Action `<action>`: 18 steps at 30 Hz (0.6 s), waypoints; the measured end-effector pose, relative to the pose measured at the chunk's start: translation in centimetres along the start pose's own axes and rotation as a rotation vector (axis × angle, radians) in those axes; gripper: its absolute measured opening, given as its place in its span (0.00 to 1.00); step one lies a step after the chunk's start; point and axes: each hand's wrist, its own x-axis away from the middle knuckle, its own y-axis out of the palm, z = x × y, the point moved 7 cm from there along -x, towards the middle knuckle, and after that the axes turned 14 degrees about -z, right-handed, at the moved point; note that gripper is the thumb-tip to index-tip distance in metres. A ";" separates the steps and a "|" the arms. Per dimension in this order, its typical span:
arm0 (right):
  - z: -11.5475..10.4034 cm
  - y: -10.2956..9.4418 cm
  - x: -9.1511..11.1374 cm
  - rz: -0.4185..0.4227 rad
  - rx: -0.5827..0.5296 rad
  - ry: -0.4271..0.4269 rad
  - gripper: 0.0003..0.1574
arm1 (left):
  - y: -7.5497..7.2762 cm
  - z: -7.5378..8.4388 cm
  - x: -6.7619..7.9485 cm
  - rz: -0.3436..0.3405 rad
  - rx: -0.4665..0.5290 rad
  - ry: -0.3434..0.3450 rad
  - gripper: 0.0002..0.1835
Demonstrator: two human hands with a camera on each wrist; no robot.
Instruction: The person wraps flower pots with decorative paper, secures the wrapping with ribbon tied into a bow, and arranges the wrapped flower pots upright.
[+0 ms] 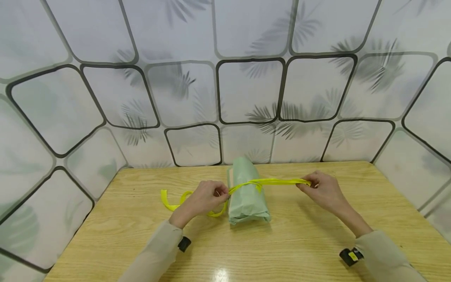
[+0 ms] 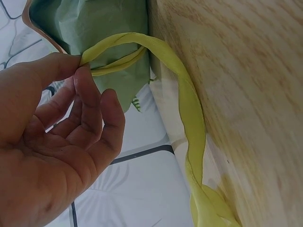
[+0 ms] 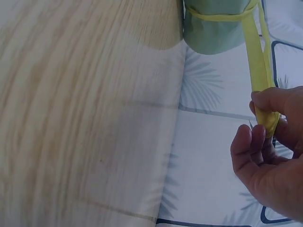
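A pale green paper-wrapped parcel (image 1: 248,203) lies on the wooden table, its folded end toward me. Around its middle runs a yellow ribbon (image 1: 278,181). At the parcel's left side my left hand (image 1: 206,197) pinches the ribbon between thumb and index finger, the other fingers loosely bent. From that pinch a loose tail of ribbon (image 2: 191,118) hangs down, and it curls on the table to the left in the head view. Off to the right, my right hand (image 1: 324,190) pinches the other stretch of ribbon (image 3: 258,61), which runs straight from the parcel's top.
The light wooden table (image 1: 299,246) reaches back to a wall covering (image 1: 250,90) with dark outlined shapes and leaf prints. Black wrist cameras sit on both forearms, such as the right wrist camera (image 1: 351,256). The parcel stands near the table's back edge.
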 end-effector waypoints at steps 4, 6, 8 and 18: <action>0.2 -0.6 0.2 0.038 0.041 0.005 0.08 | 0.0 0.0 -0.1 0.000 -0.002 -0.004 0.05; 0.6 -1.0 0.3 0.051 0.056 0.016 0.08 | 0.0 0.0 -0.1 -0.003 -0.001 -0.006 0.05; 1.0 -1.4 0.4 0.069 0.058 0.025 0.08 | 0.0 0.0 -0.1 -0.007 0.000 -0.010 0.05; 3.4 -2.5 1.5 0.054 -0.418 0.167 0.12 | -0.2 0.1 0.1 -0.008 -0.003 -0.008 0.04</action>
